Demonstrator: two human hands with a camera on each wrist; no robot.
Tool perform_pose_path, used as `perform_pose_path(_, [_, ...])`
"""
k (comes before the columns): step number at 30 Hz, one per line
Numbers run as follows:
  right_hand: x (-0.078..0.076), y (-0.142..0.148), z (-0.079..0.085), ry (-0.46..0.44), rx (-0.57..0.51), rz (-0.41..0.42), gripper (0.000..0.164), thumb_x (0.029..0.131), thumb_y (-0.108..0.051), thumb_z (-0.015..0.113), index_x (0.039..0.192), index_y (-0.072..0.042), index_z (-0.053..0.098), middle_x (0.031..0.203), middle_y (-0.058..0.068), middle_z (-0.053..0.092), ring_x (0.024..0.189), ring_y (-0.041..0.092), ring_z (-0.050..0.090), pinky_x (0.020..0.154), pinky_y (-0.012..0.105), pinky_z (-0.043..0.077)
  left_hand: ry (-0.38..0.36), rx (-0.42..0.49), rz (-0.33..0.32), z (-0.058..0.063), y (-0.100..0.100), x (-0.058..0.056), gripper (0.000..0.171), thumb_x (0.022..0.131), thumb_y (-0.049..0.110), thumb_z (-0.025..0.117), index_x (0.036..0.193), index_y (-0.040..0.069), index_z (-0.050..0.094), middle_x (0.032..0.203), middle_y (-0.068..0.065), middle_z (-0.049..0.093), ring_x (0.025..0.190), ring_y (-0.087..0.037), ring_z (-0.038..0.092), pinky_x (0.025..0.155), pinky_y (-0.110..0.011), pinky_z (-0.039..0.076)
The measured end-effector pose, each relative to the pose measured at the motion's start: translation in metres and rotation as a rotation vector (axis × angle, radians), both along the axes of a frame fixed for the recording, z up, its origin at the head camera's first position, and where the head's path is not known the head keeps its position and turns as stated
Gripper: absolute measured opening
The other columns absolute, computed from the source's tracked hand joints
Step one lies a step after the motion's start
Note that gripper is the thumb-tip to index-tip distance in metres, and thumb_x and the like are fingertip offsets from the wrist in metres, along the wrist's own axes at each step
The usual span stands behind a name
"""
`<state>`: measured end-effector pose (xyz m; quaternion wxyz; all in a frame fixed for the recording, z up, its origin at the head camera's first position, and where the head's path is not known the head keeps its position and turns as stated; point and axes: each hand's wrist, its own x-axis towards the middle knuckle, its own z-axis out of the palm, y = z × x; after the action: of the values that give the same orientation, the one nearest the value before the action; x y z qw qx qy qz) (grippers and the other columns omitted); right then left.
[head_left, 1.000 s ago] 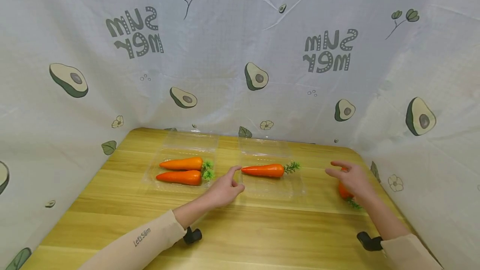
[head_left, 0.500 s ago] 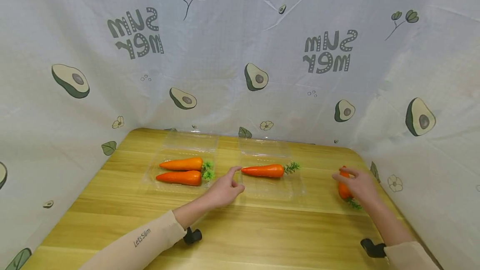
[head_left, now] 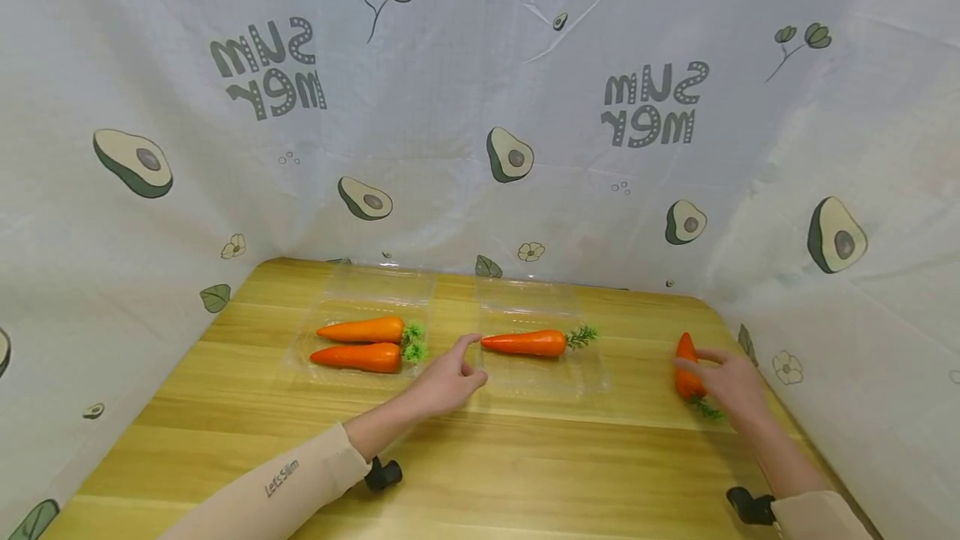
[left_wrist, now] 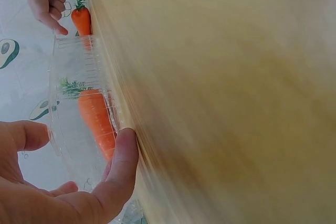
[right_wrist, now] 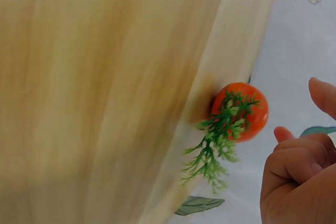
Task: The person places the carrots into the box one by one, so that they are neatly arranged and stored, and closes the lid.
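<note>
A carrot point(head_left: 525, 343) with a green top lies in an open clear plastic container point(head_left: 542, 372) in the middle of the head view. At its left side is my left hand point(head_left: 448, 382), thumb and forefinger spread wide by the container's wall in the left wrist view. My right hand point(head_left: 733, 386) hovers close over another carrot point(head_left: 686, 369), which lies on the table at the right, its tip pointing away. In the right wrist view, the thumb and the bent fingers stand apart from that carrot point(right_wrist: 252, 116), with its leafy end towards the camera.
A second clear container point(head_left: 378, 283), left of the middle, is open and holds two carrots point(head_left: 360, 357) side by side. All stand on a wooden table point(head_left: 525, 473). Patterned white cloth point(head_left: 450, 107) hangs behind and along both sides.
My right hand has come lower and nearer over the loose carrot, so that the carrot's tip now shows past the fingers. The left hand has stayed in place.
</note>
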<state>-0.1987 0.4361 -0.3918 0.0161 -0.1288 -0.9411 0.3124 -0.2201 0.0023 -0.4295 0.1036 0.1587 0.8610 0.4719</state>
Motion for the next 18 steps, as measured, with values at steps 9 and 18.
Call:
perform_pose_path(9, [0.003,0.009,-0.008,-0.028,-0.012,-0.034,0.084,0.098,-0.053,0.056,0.143,0.016,0.042,0.148,0.043,0.031,0.128,0.059,0.039,0.096,0.060,0.043,0.001,-0.001,0.003,-0.002,0.000,0.000,0.068,0.098,0.024,0.062,0.158,0.016,0.031,0.095,-0.003,0.061,0.068,-0.018,0.054,0.059,-0.034,0.044])
perform_pose_path(18, [-0.001,0.014,-0.016,-0.035,0.021,-0.044,0.083,0.095,-0.054,0.060,0.139,0.016,0.048,0.143,0.039,0.043,0.122,0.057,0.046,0.091,0.054,0.048,0.001,0.002,0.004,-0.002,0.000,0.000,0.068,0.098,0.024,0.062,0.158,0.017,0.031,0.097,-0.004,0.062,0.068,-0.018,0.053,0.059,-0.034,0.044])
